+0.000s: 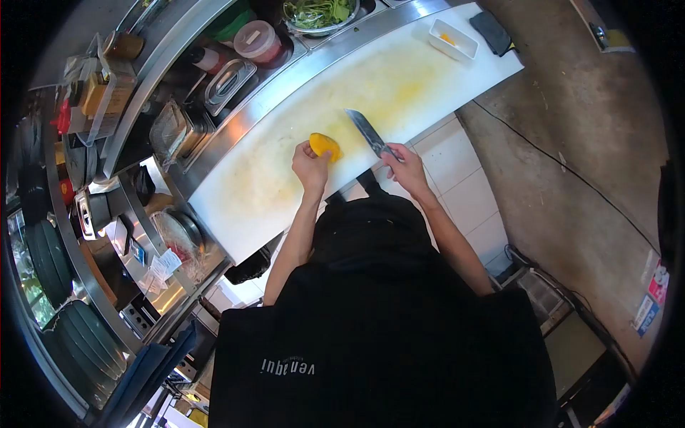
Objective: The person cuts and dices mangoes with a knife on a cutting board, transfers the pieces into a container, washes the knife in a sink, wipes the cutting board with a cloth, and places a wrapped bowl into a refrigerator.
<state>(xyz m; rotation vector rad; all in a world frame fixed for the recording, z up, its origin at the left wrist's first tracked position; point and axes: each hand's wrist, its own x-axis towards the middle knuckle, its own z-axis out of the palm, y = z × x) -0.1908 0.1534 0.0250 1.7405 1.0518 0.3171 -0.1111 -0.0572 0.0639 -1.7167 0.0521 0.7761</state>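
My left hand is closed on a rounded, yellow-orange piece of food, perhaps mango, held just over the white cutting board. Its exact kind is hard to make out. My right hand grips the handle of a kitchen knife. The dark blade points up and left across the board, apart from the yellow-orange piece. Yellow stains mark the board's surface. At its far right end a white rectangular container holds a little orange food.
A dark folded cloth lies beside the container. Behind the board stand a bowl of greens, a lidded tub and metal pans. Shelves with stacked plates rise at left. A cable crosses the floor at right.
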